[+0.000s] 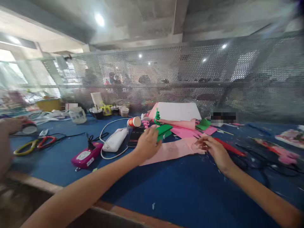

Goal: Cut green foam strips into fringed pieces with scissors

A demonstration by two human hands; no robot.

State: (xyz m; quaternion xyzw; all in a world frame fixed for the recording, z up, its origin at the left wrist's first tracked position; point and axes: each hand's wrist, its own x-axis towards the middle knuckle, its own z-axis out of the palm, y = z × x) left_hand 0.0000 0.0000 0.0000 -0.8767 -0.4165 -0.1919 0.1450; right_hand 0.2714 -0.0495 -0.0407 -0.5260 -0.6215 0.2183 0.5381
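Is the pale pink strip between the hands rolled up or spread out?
Mostly spread: the strip lies lengthwise on the table; its end by the right hand looks crumpled.

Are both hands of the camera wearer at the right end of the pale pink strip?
No, only the right hand is there; the left hand is near the left end of the pale pink strip.

On the table [180,193], the phone [133,136] lies left of the strip [174,150].
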